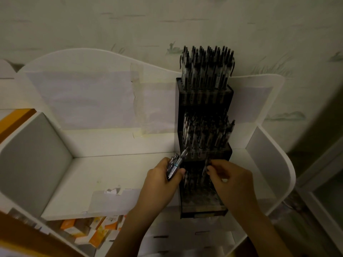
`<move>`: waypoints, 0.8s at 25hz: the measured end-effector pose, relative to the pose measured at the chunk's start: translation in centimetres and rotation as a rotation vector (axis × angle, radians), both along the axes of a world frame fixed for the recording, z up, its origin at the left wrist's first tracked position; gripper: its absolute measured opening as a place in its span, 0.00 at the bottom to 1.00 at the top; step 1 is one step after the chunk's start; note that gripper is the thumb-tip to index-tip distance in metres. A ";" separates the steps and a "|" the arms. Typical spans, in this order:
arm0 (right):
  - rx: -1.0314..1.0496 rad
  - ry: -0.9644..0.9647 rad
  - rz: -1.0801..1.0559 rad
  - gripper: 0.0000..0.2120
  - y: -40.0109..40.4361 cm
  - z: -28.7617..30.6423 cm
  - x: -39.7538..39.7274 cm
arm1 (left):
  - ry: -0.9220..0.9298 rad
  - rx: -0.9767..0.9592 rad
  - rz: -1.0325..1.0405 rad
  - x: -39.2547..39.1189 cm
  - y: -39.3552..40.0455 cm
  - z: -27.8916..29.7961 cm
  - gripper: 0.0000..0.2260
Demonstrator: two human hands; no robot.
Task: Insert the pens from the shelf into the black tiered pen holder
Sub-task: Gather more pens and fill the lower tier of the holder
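Pens (175, 165) sit bunched in the left hand (163, 179), which grips them just beside the left wall of the black tiered pen holder (205, 127). The right hand (229, 176) pinches a single pen (205, 166) over the lowest tier, tip pointing down into the dim compartment. Upper and middle tiers already look packed; the bottom one seems partly filled, though darkness hides its slots. To do this step well, I judge the pen should be kept near upright, lowered into a free gap and released only once seated. The holder stands on a white shelf (111, 175), against its back panel. Orange boxes (96, 232) lie below.
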State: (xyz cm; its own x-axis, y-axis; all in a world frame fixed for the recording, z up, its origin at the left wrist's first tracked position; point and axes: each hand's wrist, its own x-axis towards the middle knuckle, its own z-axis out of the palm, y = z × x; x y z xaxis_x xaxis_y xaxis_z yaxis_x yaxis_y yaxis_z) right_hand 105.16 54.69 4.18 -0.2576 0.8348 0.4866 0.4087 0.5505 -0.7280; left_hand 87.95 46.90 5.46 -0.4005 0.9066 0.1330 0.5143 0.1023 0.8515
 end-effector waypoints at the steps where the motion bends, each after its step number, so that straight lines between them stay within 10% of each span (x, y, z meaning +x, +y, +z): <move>1: 0.015 -0.011 -0.002 0.08 0.1 -0.6 -0.1 | 0.001 0.003 0.005 0.0 0.0 0.0 0.06; 13: -0.192 -0.157 0.031 0.05 0.0 -4.2 0.0 | -0.017 -0.015 0.013 0.1 0.0 -0.6 0.05; 20: -0.153 0.078 0.010 0.05 -1.3 0.6 -0.4 | -0.018 -0.006 -0.075 1.4 0.2 -0.6 0.05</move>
State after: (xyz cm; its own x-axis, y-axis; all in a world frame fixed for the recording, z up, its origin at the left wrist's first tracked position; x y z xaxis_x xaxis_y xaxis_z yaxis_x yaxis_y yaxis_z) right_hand 104.78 53.41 4.83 -0.2327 0.8982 0.3731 0.3429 0.4347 -0.8327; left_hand 89.36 47.12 4.89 -0.3340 0.9348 0.1208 0.5057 0.0696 0.8599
